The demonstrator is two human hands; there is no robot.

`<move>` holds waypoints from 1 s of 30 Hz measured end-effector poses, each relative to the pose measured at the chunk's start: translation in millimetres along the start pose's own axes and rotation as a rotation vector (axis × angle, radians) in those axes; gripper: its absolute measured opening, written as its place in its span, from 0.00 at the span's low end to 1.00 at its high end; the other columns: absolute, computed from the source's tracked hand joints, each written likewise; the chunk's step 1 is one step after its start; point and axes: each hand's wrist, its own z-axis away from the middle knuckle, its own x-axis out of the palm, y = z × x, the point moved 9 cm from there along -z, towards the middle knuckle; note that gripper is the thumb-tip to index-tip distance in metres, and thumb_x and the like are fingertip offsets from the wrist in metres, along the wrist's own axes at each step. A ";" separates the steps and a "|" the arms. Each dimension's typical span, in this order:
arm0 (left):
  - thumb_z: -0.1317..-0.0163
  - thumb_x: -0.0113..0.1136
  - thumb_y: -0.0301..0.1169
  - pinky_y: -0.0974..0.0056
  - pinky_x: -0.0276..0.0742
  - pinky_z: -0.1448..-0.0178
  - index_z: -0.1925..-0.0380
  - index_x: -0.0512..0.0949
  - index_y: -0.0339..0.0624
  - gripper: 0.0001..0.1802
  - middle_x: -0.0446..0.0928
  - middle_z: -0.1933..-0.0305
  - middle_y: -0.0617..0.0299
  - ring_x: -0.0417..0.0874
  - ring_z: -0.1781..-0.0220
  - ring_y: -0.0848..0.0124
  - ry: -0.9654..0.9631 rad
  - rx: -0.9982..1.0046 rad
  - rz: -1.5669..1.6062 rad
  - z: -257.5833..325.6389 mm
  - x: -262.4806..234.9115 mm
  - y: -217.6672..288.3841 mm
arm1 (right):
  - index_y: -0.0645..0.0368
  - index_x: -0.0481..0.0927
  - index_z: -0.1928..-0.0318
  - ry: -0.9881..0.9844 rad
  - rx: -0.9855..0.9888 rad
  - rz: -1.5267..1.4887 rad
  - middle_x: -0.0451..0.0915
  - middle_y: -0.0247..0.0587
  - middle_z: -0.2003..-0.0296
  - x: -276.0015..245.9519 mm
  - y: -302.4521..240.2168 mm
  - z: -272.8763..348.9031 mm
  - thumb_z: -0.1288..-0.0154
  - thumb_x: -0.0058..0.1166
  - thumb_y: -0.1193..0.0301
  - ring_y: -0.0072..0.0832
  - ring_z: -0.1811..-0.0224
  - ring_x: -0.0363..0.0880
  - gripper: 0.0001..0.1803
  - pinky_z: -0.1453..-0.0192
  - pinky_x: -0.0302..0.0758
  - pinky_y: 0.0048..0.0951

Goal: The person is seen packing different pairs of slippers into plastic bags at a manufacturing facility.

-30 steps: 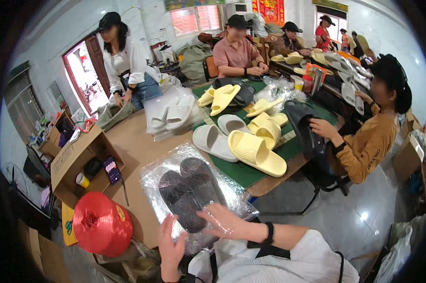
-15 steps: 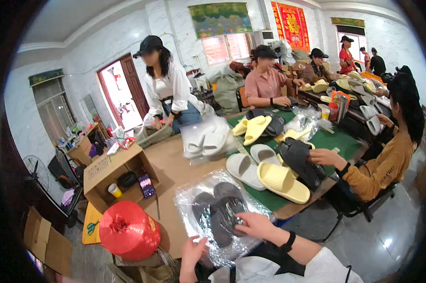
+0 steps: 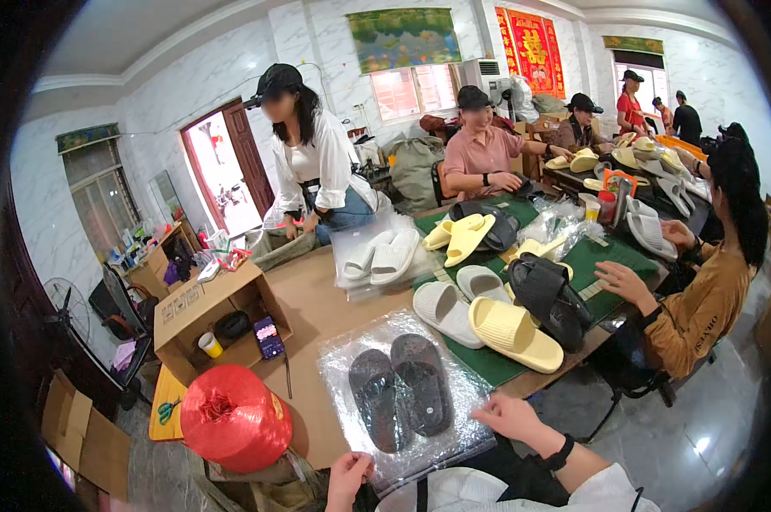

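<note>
A clear plastic bag (image 3: 467, 431) lies flat before me on the brown tabletop. Inside it, a pair of dark grey slippers (image 3: 421, 384) rests side by side, toe ends away from me. My left hand (image 3: 348, 480) has its fingers closed on the bag's near left corner. At the right edge of the bag is my right hand (image 3: 515, 420), a black band at its wrist, its bent fingertips pinching the plastic. Just beyond, a yellow slipper (image 3: 515, 334) and a light grey slipper (image 3: 447, 314) lie on a green mat (image 3: 496, 369).
A red roll of plastic twine (image 3: 236, 418) stands left of the bag, near an open cardboard box (image 3: 223, 299) holding a cup. A bagged pair of white slippers (image 3: 384, 258) lies farther back. Co-workers sit and stand around the table; one reaches in from the right (image 3: 624, 286).
My right hand has left the slippers and moved right to the bag's edge. The slippers now lie straight and the plastic flatter. The co-worker at right has withdrawn a hand from the black slippers.
</note>
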 end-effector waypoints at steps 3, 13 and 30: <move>0.31 0.63 0.35 0.73 0.69 0.70 0.61 0.83 0.36 0.12 0.83 0.72 0.64 0.77 0.73 0.79 -0.115 -0.067 -0.144 13.1 7.1 -10.8 | 0.62 0.81 0.67 -0.440 0.139 -0.243 0.86 0.36 0.72 39.8 10.0 22.2 0.32 0.60 0.46 0.26 0.70 0.85 0.27 0.64 0.77 0.28; 0.35 0.62 0.27 0.72 0.68 0.64 0.67 0.81 0.38 0.05 0.77 0.72 0.71 0.74 0.69 0.81 0.086 0.204 -0.109 19.8 -8.5 47.9 | 0.60 0.85 0.58 -0.443 0.001 -0.615 0.83 0.27 0.70 17.0 1.5 -6.7 0.27 0.59 0.63 0.15 0.70 0.77 0.12 0.69 0.72 0.20; 0.29 0.55 0.22 0.69 0.82 0.60 0.60 0.82 0.34 0.06 0.86 0.58 0.56 0.87 0.64 0.73 0.125 0.411 0.206 34.4 -4.7 47.9 | 0.64 0.82 0.57 -0.188 -0.045 -0.863 0.85 0.35 0.60 -1.3 -2.3 -16.9 0.29 0.55 0.74 0.19 0.61 0.81 0.06 0.56 0.77 0.21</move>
